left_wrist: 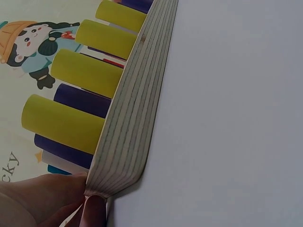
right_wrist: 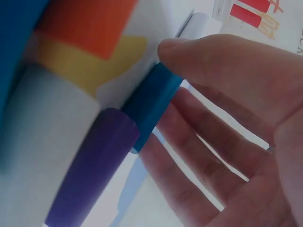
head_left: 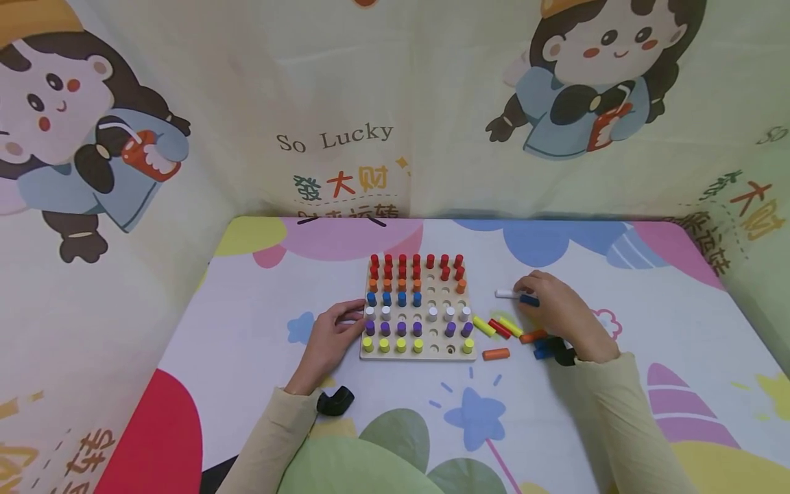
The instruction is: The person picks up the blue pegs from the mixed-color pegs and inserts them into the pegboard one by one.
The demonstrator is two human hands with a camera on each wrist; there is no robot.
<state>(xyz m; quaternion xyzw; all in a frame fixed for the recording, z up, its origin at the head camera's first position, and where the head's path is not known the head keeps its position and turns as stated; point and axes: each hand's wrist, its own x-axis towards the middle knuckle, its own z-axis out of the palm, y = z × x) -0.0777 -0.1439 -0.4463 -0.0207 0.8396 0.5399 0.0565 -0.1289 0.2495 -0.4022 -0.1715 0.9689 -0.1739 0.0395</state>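
Note:
A wooden pegboard (head_left: 442, 356) lies on the table, carrying rows of red, orange, blue, white, purple and yellow pegs with several bare holes. My left hand (head_left: 333, 339) grips the board's left edge; in the left wrist view its thumb and finger (left_wrist: 92, 210) pinch a corner. To the right of the board, my right hand (head_left: 555, 309) has thumb and fingers around a blue peg (right_wrist: 154, 99). A white peg (head_left: 506, 293) points left from beside those fingertips, partly hidden by the thumb in the right wrist view. Close by is a purple peg (right_wrist: 94, 168).
Between board and right hand lie loose yellow (head_left: 484, 326), red (head_left: 499, 329) and orange pegs (head_left: 496, 354). Another blue peg (head_left: 543, 350) lies near a black wrist piece (head_left: 564, 353). A printed cloth wall (head_left: 444, 171) rises behind the table.

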